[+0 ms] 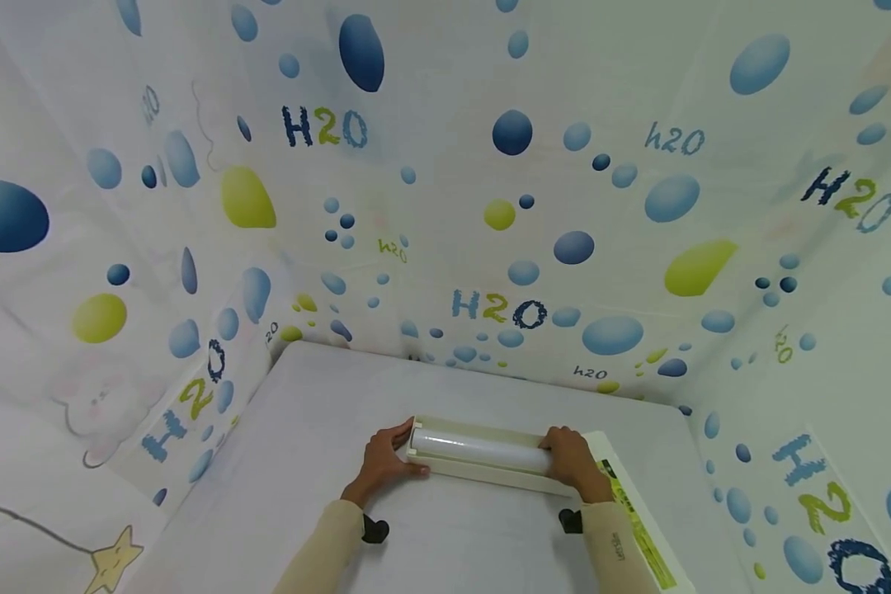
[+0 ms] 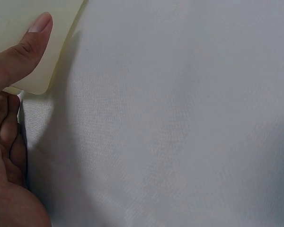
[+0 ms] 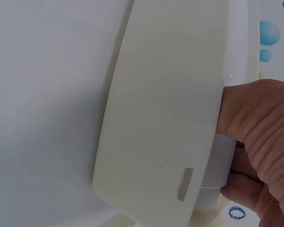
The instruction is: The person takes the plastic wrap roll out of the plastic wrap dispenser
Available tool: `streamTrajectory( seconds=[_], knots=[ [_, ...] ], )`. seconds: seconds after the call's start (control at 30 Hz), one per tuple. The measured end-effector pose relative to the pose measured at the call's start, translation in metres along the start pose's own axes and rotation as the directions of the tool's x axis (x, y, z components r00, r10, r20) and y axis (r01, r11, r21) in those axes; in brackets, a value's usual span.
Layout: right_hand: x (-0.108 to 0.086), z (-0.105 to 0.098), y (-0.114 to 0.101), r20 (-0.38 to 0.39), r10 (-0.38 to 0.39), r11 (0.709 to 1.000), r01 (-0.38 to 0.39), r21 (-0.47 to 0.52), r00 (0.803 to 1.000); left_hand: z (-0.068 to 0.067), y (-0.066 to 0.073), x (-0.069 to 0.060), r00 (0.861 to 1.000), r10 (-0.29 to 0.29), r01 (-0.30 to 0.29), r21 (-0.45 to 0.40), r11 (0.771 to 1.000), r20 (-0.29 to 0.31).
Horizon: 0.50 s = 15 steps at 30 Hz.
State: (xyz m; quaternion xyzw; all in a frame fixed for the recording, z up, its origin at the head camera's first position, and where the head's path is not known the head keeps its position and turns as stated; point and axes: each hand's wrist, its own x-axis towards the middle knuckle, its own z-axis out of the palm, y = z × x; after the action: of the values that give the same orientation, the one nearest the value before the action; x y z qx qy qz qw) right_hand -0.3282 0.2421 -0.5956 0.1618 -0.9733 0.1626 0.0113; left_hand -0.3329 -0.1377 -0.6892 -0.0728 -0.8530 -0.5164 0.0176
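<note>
A cream plastic cling film dispenser lies across the bed-like white surface, its top open. Inside it sits a shiny roll of cling film. My left hand grips the dispenser's left end; in the left wrist view the thumb presses on the cream plastic with the other fingers bent below. At the other end my right hand holds the roll's right end, fingers reaching down into the trough. The right wrist view shows the dispenser's smooth side wall with a small slot; the right fingertips are partly hidden behind the roll.
A flat white box with a yellow-green label lies under the right forearm. The white cloth-covered surface is bounded at the back and sides by hanging sheets printed with blue and green drops.
</note>
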Motion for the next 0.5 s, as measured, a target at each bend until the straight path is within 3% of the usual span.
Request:
streamTrajectory(
  seconds=[0.13,0.5],
  knots=[
    [0.0027,0.0007,0.0036,-0.023,-0.005,1.000,0.005,0.007,1.000,0.0001,-0.0008,0.0034,1.000,0.002,-0.002,-0.027,1.000,-0.010],
    [0.0006,-0.0018,0.0023,0.009,0.051,0.999,-0.051,0.016,0.999,-0.0008,0.0064,-0.0005,1.000,-0.030,0.030,0.000,1.000,0.003]
  ],
)
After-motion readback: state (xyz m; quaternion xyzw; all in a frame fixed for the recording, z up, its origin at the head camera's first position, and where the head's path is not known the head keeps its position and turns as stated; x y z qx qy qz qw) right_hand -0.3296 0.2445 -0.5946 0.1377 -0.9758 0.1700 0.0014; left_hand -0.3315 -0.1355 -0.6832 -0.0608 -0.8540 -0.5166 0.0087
